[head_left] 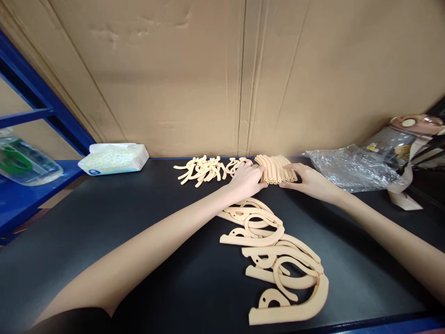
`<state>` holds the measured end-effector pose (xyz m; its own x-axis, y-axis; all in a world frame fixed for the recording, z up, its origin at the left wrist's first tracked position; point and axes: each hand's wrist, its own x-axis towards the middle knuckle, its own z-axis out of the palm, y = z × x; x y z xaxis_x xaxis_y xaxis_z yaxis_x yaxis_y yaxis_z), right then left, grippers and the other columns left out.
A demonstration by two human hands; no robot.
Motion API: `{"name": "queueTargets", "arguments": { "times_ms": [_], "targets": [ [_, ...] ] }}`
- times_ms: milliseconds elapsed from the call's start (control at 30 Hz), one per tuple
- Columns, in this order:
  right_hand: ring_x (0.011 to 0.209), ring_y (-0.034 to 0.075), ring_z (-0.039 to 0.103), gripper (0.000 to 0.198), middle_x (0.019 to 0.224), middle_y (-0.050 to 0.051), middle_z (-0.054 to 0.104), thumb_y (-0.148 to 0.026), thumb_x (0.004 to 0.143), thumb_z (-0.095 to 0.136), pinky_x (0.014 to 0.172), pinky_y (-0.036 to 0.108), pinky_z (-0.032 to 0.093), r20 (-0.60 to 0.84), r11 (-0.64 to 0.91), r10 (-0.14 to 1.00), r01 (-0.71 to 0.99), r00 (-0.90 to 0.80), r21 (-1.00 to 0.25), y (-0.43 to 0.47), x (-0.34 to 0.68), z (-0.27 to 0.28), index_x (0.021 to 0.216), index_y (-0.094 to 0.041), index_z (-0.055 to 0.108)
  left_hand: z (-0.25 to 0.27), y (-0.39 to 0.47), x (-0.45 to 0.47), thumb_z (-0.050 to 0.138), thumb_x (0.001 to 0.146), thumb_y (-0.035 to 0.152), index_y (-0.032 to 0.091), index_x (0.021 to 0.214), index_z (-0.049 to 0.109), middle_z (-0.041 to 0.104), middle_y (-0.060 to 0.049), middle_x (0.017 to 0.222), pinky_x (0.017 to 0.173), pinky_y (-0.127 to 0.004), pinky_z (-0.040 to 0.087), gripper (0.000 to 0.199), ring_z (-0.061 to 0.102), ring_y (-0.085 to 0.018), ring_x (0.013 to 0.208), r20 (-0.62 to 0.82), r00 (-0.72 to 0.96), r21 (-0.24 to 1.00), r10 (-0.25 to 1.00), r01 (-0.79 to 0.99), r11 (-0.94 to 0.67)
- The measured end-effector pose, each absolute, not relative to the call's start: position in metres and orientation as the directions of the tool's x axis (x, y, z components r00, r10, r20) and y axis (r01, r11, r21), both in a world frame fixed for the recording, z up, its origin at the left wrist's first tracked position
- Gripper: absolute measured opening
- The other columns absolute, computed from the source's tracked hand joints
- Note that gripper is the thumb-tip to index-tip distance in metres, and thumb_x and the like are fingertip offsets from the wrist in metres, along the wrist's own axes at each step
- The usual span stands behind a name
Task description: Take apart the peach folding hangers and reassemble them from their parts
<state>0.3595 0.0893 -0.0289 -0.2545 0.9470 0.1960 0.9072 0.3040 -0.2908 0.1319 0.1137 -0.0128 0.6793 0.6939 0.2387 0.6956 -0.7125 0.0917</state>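
Note:
At the far side of the table, a row of beige plastic hanger arms (277, 169) stands packed side by side. My left hand (247, 179) is closed at the left end of this row, its fingertips partly hidden. My right hand (309, 180) holds the right end, thumb low at the front and fingers behind. Just left of my left hand lie small beige hooks (234, 165), partly covered by it. Closer to me, folded beige hangers (288, 280) overlap in a line running away from the front edge.
A loose pile of small beige hooks (205, 170) lies at the back, near a tissue pack (114, 158). Clear plastic wrap (354, 167) and a strapped bottle (399, 141) are at right. Cardboard (174, 79) rises behind the black table (167, 278); a blue rack (66, 106) stands left.

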Motion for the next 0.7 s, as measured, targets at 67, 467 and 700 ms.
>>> {"name": "queueTargets", "arguments": {
  "times_ms": [67,467,700],
  "targets": [
    [0.119,0.033,0.052,0.069,0.129,0.018,0.056,-0.061,0.079,0.053,0.103,0.046,0.039,0.200,0.302,0.947,0.911,-0.253,-0.280,0.090,0.359,-0.030,0.127,-0.012,0.053,-0.013,0.113,0.131,0.063,0.085,0.035,0.011,0.106,0.063,0.067,-0.011,0.099,0.089,-0.038,0.038,0.032,0.052,-0.029,0.104,0.237,0.680,0.091,0.694,0.696,-0.713],
    [0.121,0.037,0.049,0.063,0.131,0.019,0.053,-0.062,0.082,0.051,0.102,0.051,0.038,0.229,0.316,0.937,0.920,-0.264,-0.230,0.083,0.354,-0.022,0.121,-0.014,0.058,-0.008,0.112,0.128,0.065,0.084,0.034,0.010,0.109,0.062,0.067,-0.012,0.100,0.091,-0.039,0.039,0.035,0.053,-0.030,0.106,0.226,0.683,0.135,0.695,0.685,-0.716],
    [0.094,0.021,0.062,0.032,0.101,0.005,0.066,-0.050,0.089,0.052,0.083,0.035,0.048,0.203,0.564,0.826,0.766,-0.526,-0.309,0.025,0.302,0.010,0.101,-0.024,0.065,0.015,0.093,0.090,0.059,0.088,0.026,0.016,0.119,0.057,0.062,-0.009,0.121,0.095,-0.034,0.040,0.032,0.053,-0.023,0.113,0.259,0.672,0.250,0.694,0.647,-0.720]
  ]
}}
